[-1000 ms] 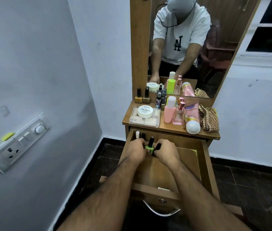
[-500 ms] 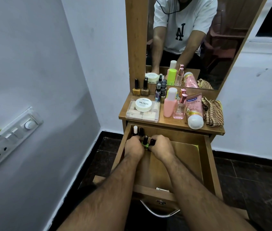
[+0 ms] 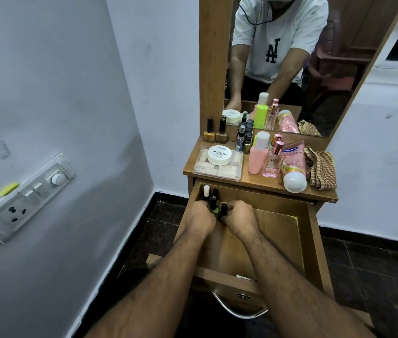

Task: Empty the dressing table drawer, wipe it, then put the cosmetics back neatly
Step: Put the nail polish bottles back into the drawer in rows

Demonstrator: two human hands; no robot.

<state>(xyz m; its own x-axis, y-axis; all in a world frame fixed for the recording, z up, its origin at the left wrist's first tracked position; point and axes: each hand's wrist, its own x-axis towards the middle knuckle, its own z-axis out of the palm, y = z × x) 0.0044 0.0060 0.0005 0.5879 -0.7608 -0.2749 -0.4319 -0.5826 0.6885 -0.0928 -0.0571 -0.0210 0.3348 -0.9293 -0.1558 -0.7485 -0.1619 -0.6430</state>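
Observation:
The wooden drawer (image 3: pixel 313 242) of the dressing table is pulled out. Both my hands are inside it at the back left corner. My left hand (image 3: pixel 201 217) grips a green nail polish bottle (image 3: pixel 213 208) with a black cap. My right hand (image 3: pixel 240 217) grips a dark bottle (image 3: pixel 223 211) right beside it. Behind them stand a white-capped bottle (image 3: pixel 206 191) and a black-capped bottle (image 3: pixel 215 192) against the drawer's back wall. The lower parts of the held bottles are hidden by my fingers.
On the table top (image 3: pixel 261 182) are a clear box (image 3: pixel 217 168) with a white nail polish remover jar (image 3: pixel 219 155), two nail polish bottles (image 3: pixel 215 134), small dark bottles (image 3: pixel 245 140), a pink bottle (image 3: pixel 257 156), a perfume (image 3: pixel 272 162), a pink tube (image 3: pixel 293 169) and a checked cloth (image 3: pixel 320 168). A switchboard (image 3: pixel 26 196) is on the left wall.
My hands have stayed on the two bottles at the back left of the drawer. My head has tilted down a little, so the table sits higher in view.

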